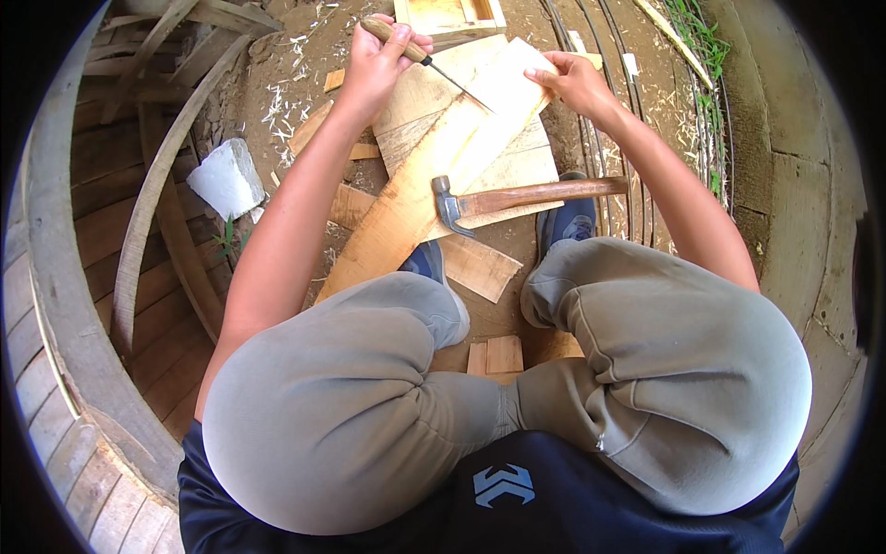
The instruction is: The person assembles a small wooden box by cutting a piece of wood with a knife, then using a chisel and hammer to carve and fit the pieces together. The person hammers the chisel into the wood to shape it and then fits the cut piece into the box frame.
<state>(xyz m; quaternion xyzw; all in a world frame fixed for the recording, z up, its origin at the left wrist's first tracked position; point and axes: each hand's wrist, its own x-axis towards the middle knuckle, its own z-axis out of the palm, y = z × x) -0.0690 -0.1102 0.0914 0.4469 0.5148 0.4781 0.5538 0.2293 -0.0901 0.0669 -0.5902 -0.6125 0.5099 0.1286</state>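
Observation:
My left hand point(380, 60) is closed around the wooden handle of a narrow chisel point(449, 78). Its thin metal shaft slants down to the right, its end over the face of a long pale plank point(480, 129). At the plank's far right edge, my right hand point(574, 81) grips it between thumb and fingers. The plank lies at a slant, its near end by my left knee, over a wider flat board point(526, 166). A claw hammer point(517, 196) with a brown wooden handle lies across the near part, head to the left.
A wooden box frame point(450, 13) stands beyond the boards. Offcuts point(482, 266) lie near my shoes, and a whitish stone block point(226, 180) sits at left. Curved timbers point(175, 175) rise at far left; dark cables point(614, 55) and a wall point(794, 185) run along the right.

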